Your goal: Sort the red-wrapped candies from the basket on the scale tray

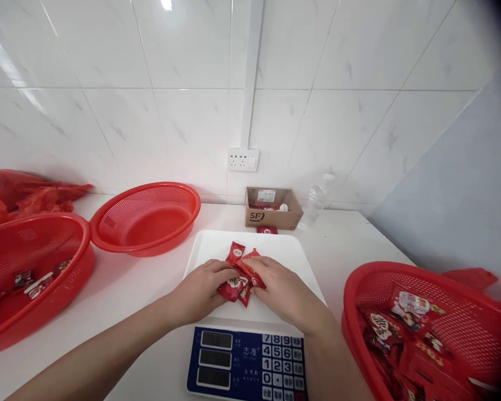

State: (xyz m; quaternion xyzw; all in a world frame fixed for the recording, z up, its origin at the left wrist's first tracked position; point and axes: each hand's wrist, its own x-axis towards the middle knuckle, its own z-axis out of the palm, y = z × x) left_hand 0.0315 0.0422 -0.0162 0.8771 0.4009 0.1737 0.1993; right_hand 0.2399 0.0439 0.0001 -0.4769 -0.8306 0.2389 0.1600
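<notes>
Several small red snack packets [239, 273] lie in a heap on the white tray of a weighing scale [217, 248]. My left hand [200, 289] is curled over the left side of the heap, its fingers closed around packets. From the right, my right hand [281, 292] presses in on the same heap, fingers together on the packets. The scale's blue panel [246, 362] with displays and a keypad sits just below my wrists.
An empty red basket [146, 217] stands behind left. Another red basket [25, 273] at far left holds a few packets. A red basket [426, 328] at right is full of packets. A cardboard box [273, 207], a clear bottle [317, 203] and red bags [25, 195] line the tiled wall.
</notes>
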